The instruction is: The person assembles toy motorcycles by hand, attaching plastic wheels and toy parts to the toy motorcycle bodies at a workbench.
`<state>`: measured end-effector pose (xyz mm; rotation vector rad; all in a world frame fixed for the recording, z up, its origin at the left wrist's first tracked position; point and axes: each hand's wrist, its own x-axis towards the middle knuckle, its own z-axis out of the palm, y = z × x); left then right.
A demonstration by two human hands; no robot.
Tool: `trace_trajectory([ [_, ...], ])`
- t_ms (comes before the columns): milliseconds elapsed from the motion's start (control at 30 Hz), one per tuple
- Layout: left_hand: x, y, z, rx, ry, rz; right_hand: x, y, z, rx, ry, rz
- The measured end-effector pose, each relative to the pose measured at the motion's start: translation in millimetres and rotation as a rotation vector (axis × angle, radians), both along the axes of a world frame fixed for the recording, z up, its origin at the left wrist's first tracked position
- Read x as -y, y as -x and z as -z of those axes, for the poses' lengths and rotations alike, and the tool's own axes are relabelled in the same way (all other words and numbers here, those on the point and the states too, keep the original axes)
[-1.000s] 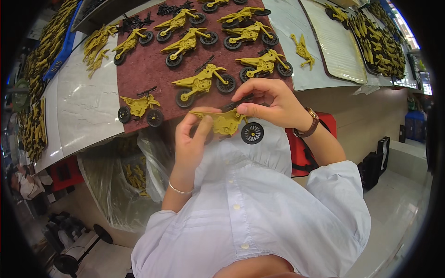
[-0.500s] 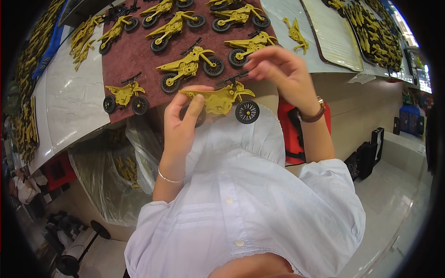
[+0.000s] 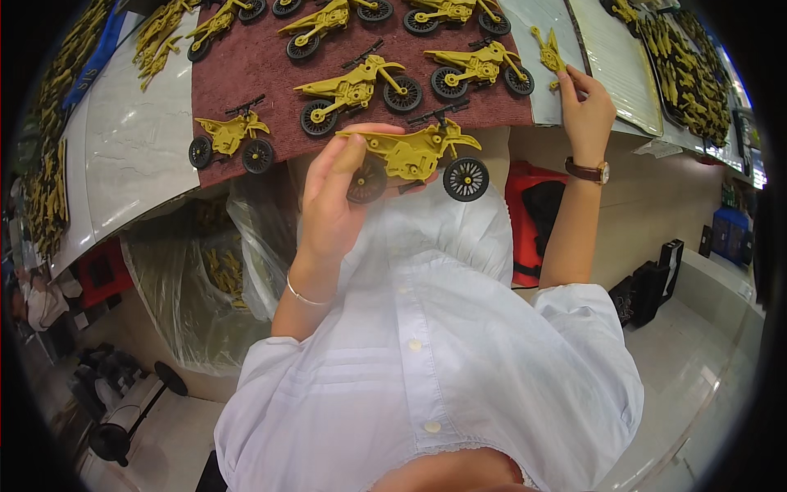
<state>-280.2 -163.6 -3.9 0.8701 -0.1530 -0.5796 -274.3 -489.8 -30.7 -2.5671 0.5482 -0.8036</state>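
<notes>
My left hand (image 3: 332,176) is closed round the rear of a toy motorcycle (image 3: 410,156) with a yellow body, black handlebar and black spoked wheels, held upright over my lap at the table's near edge. Its fingers partly cover the rear wheel (image 3: 366,182). To the right, my right hand (image 3: 589,119) is stretched to the table, thumb and fingertips pinching the near end of a loose yellow plastic motorcycle part (image 3: 547,49). That part lies on the pale tabletop beside the red cloth.
Several similar toy motorcycles (image 3: 348,92) stand on the red cloth (image 3: 238,78). A pale sheet-lined tray (image 3: 611,49) and a pile of yellow parts (image 3: 684,78) are at the right. More yellow parts (image 3: 160,37) lie at the left. A clear plastic bag (image 3: 197,303) hangs below the table.
My right hand has moved from above the held motorcycle out to the right, onto the loose yellow part. My left hand still holds the motorcycle. The whole view has shifted slightly.
</notes>
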Motion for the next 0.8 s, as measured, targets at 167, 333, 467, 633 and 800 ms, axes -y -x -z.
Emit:
trace_trajectory([
  [167,0.4,0.9,4.5,-0.016,0.069,0.005,7.5,3.8,-11.4,-0.082,0.007,0.072],
  [333,0.4,-0.7,1.1,0.048,0.035,0.015,11.9,3.2,-0.7,0.036,-0.078,0.056],
  [467,-0.2,-0.9,-0.4,0.055,-0.038,0.018,1.0,1.2,-5.1,-0.027,-0.116,0.172],
  [633,0.2,1.2,2.1,0.073,-0.037,0.002,17.4,-7.4,1.1,-0.074,-0.033,0.097],
  [800,-0.2,0.7,8.7,0.100,-0.173,-0.058,-10.4,-1.1,-21.8,0.069,-0.071,0.044],
])
